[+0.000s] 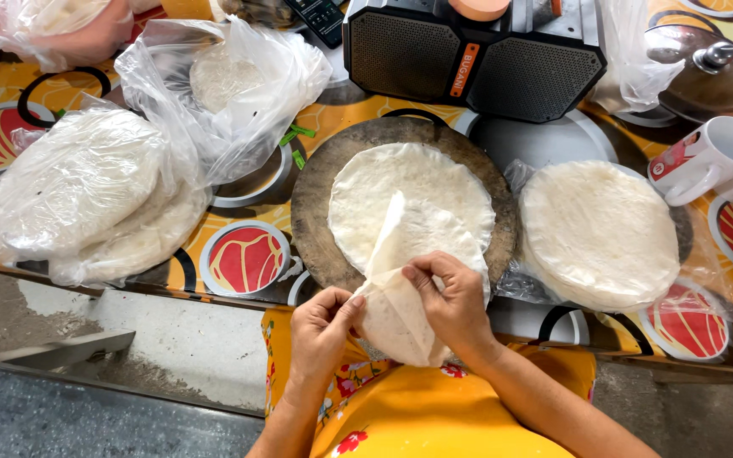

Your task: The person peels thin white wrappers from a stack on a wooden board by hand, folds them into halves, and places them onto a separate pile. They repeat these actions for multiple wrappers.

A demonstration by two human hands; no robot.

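Note:
A round wooden board [316, 199] lies on the table in front of me with a thin white flatbread sheet [400, 191] spread on it. Both hands hold a second thin sheet [400, 318] that is folded into a cone shape over the board's near edge. My left hand [322, 326] pinches its lower left edge. My right hand [447, 301] grips it from the right, fingers curled over the fold.
A stack of round flatbreads [600, 233] sits on plastic to the right. Plastic bags of more flatbreads [86, 191] lie at left and back left. A black speaker [472, 55], a white mug [710, 157] and a glass pot lid [710, 72] stand behind.

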